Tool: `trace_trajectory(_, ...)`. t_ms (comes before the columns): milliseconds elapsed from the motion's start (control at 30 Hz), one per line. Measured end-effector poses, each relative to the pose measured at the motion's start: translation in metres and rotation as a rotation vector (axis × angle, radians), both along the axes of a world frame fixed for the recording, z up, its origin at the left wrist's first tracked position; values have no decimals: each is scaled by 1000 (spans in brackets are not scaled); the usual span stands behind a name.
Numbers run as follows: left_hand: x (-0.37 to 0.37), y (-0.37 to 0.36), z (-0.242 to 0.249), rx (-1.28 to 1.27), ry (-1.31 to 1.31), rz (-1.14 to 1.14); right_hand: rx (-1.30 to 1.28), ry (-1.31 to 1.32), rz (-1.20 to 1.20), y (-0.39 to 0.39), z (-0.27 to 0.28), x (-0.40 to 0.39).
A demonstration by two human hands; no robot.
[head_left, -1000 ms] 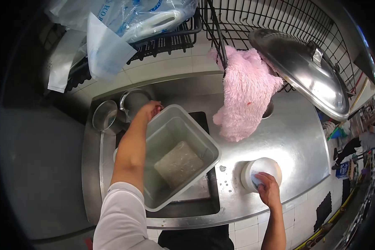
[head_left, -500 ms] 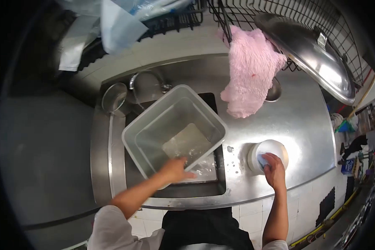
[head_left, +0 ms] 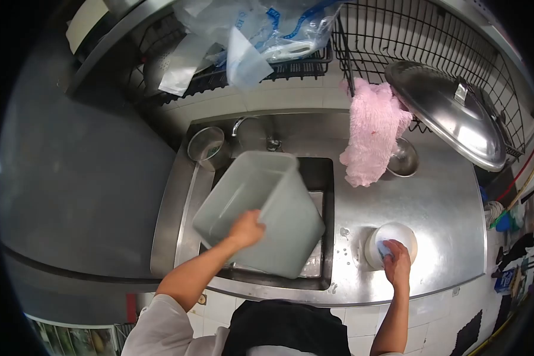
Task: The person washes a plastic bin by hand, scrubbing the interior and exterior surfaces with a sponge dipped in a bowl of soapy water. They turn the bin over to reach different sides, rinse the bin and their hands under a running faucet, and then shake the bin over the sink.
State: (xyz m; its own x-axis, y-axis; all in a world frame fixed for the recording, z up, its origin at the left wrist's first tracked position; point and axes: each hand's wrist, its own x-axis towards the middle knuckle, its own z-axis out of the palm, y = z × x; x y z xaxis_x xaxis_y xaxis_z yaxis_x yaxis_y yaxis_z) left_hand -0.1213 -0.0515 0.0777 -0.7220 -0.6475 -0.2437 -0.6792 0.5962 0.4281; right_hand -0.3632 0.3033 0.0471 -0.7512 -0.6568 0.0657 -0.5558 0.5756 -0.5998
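A grey translucent plastic tub (head_left: pixel 285 231) is tipped over the sink (head_left: pixel 328 249), its mouth facing the upper left. My left hand (head_left: pixel 247 229) is closed on the tub's near rim. On the counter at the right stands a round white container (head_left: pixel 410 244). My right hand (head_left: pixel 397 258) is over it with fingers closed on a light blue sponge (head_left: pixel 384 247), which is at the container's opening. Fingers partly cover the sponge, and what is inside the container is hard to make out.
Behind the sink are a faucet (head_left: pixel 237 126) and a metal pot (head_left: pixel 208 149). A pink towel (head_left: pixel 371 136) hangs from the wire rack (head_left: pixel 421 32), with a metal bowl (head_left: pixel 404 159) behind it. A large metal lid (head_left: pixel 445 113) leans at the right. Plastic bags (head_left: pixel 261 29) lie on the upper shelf.
My left hand has gripped the tub's rim and tipped the tub up, turning its outer side toward me. My right hand stays at the white container with the sponge. The camera view has shifted.
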Motion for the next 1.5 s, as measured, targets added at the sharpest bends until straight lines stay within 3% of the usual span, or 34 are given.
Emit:
trace_trajectory(100, 4, -33, -6, 180, 106, 157, 15, 13, 9, 2, -3, -1)
trace_trajectory(167, 2, -35, -8, 514, 314, 339, 40, 9, 8, 3, -4, -2)
trace_trajectory(300, 11, -30, -6, 688, 372, 363, 132, -87, -4, 0, -4, -12)
trace_trajectory(633, 23, -8, -24, 719, 518, 337, 457, -156, 80, -8, -16, -36)
trace_trajectory(700, 25, -8, -24, 681, 485, 321, 354, -95, -9, -7, -13, -32)
trace_trajectory(767, 24, -9, -25, 675, 464, 331, 52, -14, -205, -7, 3, -33)
trace_trajectory(833, 23, -6, -27, 669, 435, 341, 28, -67, -232, -14, 28, -21)
trace_trajectory(900, 21, -4, -29, 644, 458, 392, -339, -143, -71, -30, 42, -3)
trace_trajectory(1033, 18, 1, -29, 487, 411, 432, -492, -705, 209, -113, 30, 74)
trace_trajectory(1067, 20, 1, -31, 414, 432, 377, -571, -542, 299, -141, 15, 97)
trace_trajectory(1100, 23, 0, -33, 340, 451, 320, -621, -654, 311, -166, 12, 119)
trace_trajectory(1133, 26, -1, -39, 334, 455, 312, -656, -645, 300, -192, -2, 141)
trace_trajectory(1200, 33, -6, -50, 86, 456, 297, -703, -626, 291, -233, -34, 173)
trace_trajectory(1267, 27, 5, -25, 108, 426, 272, -727, -168, 324, -263, -57, 189)
trace_trajectory(1367, 29, 8, -21, 66, 421, 176, -748, 14, 373, -316, -70, 154)
trace_trajectory(1433, 29, 9, -15, 65, 296, 177, -724, -45, 288, -362, -61, 114)
trace_trajectory(1500, 27, 8, -16, 84, 322, 186, -641, -281, 324, -396, -49, 82)
